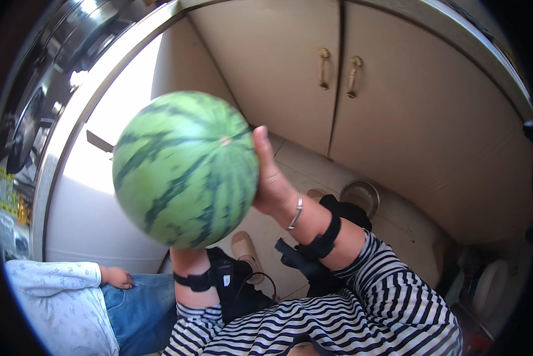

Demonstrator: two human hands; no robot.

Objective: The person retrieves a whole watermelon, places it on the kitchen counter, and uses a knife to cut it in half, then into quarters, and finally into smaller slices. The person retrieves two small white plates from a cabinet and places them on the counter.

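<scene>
A large round watermelon [182,173], light green with dark stripes, is held up in front of me between both hands. My right hand [271,178] presses on its right side, thumb up, with a silver bracelet on the wrist. My left forearm reaches up to the melon's underside. The melon hides nearly all of my left hand [188,252], so its fingers cannot be seen. Black straps circle both of my forearms.
Cabinet doors [284,66] with brass-coloured handles stand ahead. Countertop edge [77,118] curves along the left, with cookware beyond it. A metal bowl [360,196] lies on the tiled floor. Another person in a pale top and jeans [137,307] is close at my left.
</scene>
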